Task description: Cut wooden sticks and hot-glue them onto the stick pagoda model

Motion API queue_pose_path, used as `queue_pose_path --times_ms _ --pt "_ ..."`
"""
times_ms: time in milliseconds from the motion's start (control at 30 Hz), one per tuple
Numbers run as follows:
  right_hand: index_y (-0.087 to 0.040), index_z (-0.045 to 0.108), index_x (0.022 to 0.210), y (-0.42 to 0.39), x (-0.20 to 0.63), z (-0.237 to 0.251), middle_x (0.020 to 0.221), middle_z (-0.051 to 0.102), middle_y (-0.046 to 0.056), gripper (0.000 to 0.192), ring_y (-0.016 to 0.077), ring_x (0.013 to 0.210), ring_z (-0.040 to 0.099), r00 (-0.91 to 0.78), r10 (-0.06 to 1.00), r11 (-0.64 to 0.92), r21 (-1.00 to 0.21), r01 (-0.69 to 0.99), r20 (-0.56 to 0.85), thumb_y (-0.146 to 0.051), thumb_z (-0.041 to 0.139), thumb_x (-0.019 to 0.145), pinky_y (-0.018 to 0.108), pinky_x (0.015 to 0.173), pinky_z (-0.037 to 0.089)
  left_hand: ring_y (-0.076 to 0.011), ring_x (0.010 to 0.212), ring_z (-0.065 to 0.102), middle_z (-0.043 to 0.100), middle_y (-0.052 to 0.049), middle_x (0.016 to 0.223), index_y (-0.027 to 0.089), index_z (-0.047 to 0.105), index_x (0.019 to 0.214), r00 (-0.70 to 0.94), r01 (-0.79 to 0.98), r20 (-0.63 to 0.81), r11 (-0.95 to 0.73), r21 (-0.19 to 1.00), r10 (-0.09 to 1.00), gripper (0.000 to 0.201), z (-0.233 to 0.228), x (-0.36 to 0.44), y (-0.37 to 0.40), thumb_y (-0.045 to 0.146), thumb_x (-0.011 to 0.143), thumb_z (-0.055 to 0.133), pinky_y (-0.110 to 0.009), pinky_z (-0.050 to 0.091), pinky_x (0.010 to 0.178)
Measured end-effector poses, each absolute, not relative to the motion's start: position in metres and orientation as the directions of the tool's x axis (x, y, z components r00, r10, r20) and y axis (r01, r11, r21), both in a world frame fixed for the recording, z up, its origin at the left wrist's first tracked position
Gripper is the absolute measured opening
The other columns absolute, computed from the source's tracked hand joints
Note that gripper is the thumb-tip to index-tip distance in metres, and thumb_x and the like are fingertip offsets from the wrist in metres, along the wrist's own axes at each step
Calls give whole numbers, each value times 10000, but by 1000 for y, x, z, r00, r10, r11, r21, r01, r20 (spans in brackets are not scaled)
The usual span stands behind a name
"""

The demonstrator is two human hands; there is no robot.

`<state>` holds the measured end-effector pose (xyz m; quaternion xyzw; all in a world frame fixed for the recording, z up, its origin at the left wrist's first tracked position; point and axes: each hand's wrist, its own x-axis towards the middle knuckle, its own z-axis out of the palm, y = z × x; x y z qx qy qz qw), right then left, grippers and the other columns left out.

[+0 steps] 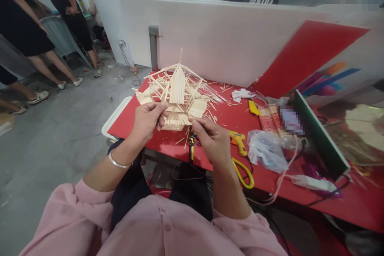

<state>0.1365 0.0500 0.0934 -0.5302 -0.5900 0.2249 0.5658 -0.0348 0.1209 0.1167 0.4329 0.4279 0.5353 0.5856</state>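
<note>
Two hands: left hand (147, 120) pinches stick model (177, 94) edge; right hand (211, 140) closed, contents unclear.
Risk: squeeze snaps thin sticks beside grip.
Below grip: pliers (192, 148) on surface (228, 120), a possible snag.

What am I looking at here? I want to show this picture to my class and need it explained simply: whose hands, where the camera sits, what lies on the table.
One picture, from a camera worn on a person's head, looking down at their own bare hands. The left hand and right hand both touch a stick model shaped like a roofed house, on a red table. Beside it lie a yellow glue gun, yellow-handled scissors, a plastic bag and loose sticks. Other people stand behind, at the left.
</note>
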Motion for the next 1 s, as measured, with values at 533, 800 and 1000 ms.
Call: queue_pose_path --times_ms 533,800,1000 --pt "-224 717 1073 101 126 114 851 663 63 278 199 828 538 -110 641 449 -255 856 760 -337 505 932 346 806 423 -54 307 461 600 -8 488 113 607 558 98 -118 -138 150 982 986 275 133 -33 134 201 801 700 -174 339 306" --pt "-239 681 1160 124 111 124 804 529 79 376 233 846 415 -235 646 384 -42 922 726 -384 395 963 339 738 343 -38 325 441 588 12 502 121 586 586 114 -194 -260 278 941 959 243 138 -31 137 123 823 642 -164 307 319" --pt "-229 679 1152 127 112 122 797 509 77 376 234 847 400 -257 626 384 -5 923 736 -378 389 965 337 732 327 -43 365 454 570 10 502 123 600 599 193 -182 -286 321 929 938 221 135 -36 142 138 817 635 -164 310 341"
